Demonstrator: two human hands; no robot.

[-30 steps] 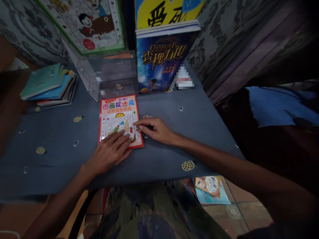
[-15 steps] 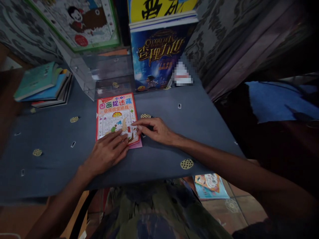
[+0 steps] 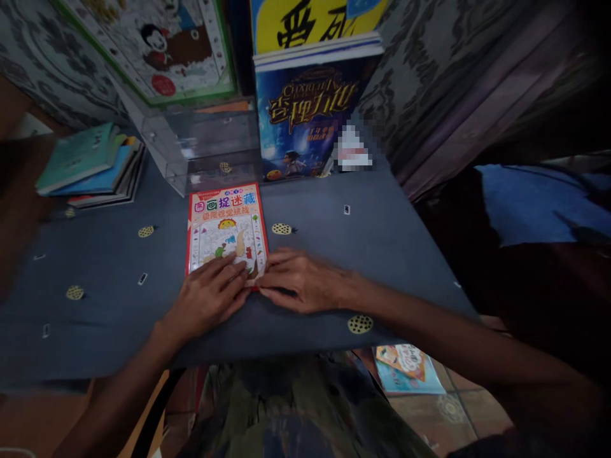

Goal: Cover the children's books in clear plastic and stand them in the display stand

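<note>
A red-bordered children's picture book with Chinese lettering and cartoon animals lies closed on the cloth-covered table. My left hand is laid flat across its lower part, fingers stretched out and slightly apart. At the lower right corner, my right hand has its thumb and fingers drawn together on the book's edge. That hand is a little blurred, and its fingertips partly cover the corner.
A clear acrylic stand behind holds a green-framed picture book. Beside it stands a blue book in front of a yellow one. Several books are stacked at left. Another book lies below the table edge.
My right hand has moved down along the book's right edge to its lower corner. The pink edge that stuck out underneath no longer shows. My left hand stays on the cover.
</note>
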